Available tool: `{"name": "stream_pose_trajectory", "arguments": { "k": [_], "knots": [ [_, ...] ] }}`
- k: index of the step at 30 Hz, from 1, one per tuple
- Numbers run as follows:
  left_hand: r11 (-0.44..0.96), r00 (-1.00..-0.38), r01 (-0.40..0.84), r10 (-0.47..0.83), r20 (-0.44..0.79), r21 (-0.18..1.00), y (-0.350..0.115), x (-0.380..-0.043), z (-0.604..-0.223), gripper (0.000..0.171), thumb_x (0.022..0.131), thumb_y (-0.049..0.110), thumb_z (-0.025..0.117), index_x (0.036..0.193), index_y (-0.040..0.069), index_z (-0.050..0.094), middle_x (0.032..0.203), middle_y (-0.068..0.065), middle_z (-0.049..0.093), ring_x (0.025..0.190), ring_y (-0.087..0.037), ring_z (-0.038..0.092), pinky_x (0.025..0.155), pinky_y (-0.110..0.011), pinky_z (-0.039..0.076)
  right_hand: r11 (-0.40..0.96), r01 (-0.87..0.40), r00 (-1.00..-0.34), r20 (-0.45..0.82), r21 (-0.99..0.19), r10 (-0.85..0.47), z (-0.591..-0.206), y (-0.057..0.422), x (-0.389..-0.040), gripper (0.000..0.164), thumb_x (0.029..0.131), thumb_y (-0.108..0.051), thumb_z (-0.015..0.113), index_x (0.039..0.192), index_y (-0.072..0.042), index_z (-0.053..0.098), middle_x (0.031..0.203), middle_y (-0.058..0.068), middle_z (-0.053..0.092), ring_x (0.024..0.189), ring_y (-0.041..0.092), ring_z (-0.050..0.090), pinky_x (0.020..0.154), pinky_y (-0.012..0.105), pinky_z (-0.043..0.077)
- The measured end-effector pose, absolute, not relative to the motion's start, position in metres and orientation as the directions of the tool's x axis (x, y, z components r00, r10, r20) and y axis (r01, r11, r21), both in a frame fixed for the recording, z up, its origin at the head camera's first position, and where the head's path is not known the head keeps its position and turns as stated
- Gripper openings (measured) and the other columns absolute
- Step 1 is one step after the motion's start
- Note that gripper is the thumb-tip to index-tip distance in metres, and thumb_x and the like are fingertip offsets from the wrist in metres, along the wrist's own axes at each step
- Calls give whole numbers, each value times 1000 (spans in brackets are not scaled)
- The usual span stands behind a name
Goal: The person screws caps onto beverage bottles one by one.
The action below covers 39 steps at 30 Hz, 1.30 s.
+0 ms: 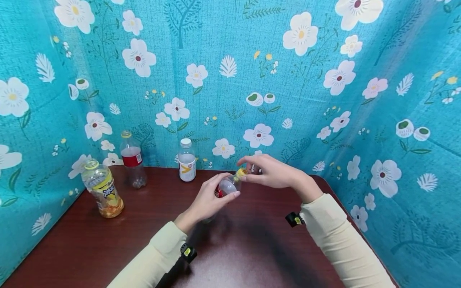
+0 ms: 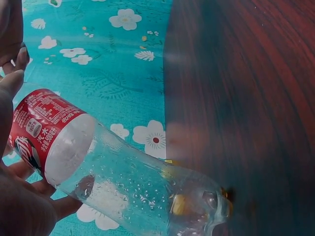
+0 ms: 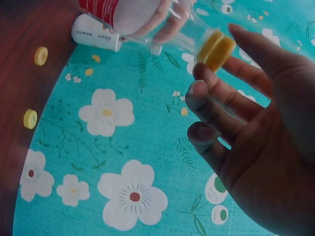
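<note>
My left hand [image 1: 210, 196] grips a clear plastic soda bottle [image 2: 128, 172] round its red label [image 2: 47, 123], holding it tilted with the neck towards the right. Droplets cling inside the bottle. At the neck, my right hand [image 1: 268, 172] has its thumb and fingers about the yellow bottle cap [image 3: 216, 51]. In the right wrist view the middle fingertip touches the cap, and the index fingertip is hidden behind it. The thumb tip lies close by; whether it touches cannot be told.
At the left stand a yellow-labelled bottle [image 1: 108, 194] and a red-labelled bottle [image 1: 133, 164]. A white-capped bottle [image 1: 187, 162] stands near the back edge. Two yellow caps [image 3: 41, 56] lie on the dark table [image 1: 151, 216]. A blue floral curtain [image 1: 216, 112] encloses the back and sides.
</note>
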<state>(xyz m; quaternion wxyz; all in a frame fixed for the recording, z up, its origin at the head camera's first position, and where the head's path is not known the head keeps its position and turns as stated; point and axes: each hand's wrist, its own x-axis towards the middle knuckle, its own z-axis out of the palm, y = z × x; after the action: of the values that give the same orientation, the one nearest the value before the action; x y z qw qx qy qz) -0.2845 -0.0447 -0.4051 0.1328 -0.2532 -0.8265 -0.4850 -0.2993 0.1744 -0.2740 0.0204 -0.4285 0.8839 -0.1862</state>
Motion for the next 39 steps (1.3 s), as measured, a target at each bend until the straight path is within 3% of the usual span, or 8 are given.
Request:
{"name": "stream_pose_trajectory", "arguments": {
  "k": [4,13,17,25,30,39],
  "knots": [
    [398,-837,547,294,462,737,-44,-284,-405,62,78,57,66,130,29,49,123,15,53,105,-7,52,78,-28,51,547,-772,-614,154,-325,-774,-276,172,-301,24,91,-34,61,111,-22,62,75,-8,56,69,10,53,64,28,46],
    [410,-833,553,288,473,725,-43,-282,-405,61,78,57,66,131,32,48,127,14,52,108,-7,52,79,-28,51,636,-738,-674,195,-225,-712,-277,167,-297,16,88,-43,62,88,-28,64,59,-10,51,54,9,45,45,26,35],
    [410,-831,556,289,476,723,-43,-283,-405,61,78,58,65,131,33,48,126,15,51,109,-7,51,81,-28,51,649,-731,-682,204,-212,-702,-278,168,-297,17,87,-46,62,89,-29,65,57,-8,49,52,10,45,45,27,35],
    [406,-836,548,293,464,732,-45,-283,-407,61,78,59,65,131,34,48,128,8,54,109,-7,51,82,-29,51,643,-741,-672,247,-196,-699,-289,173,-299,25,88,-46,61,104,-27,64,71,-14,53,66,6,48,54,26,43],
    [400,-831,555,296,470,730,-45,-283,-406,61,78,57,66,131,33,49,127,9,54,108,-6,52,81,-28,50,655,-750,-650,290,-93,-703,-296,171,-299,26,91,-54,49,88,-29,54,63,-13,46,57,4,45,49,25,39],
    [367,-812,583,296,503,725,-42,-281,-406,60,79,51,69,132,30,49,121,13,55,102,-7,54,77,-24,51,685,-728,-633,369,13,-681,-309,168,-297,34,95,-54,37,78,-27,50,57,-14,40,49,3,39,42,24,34]
  ]
}}
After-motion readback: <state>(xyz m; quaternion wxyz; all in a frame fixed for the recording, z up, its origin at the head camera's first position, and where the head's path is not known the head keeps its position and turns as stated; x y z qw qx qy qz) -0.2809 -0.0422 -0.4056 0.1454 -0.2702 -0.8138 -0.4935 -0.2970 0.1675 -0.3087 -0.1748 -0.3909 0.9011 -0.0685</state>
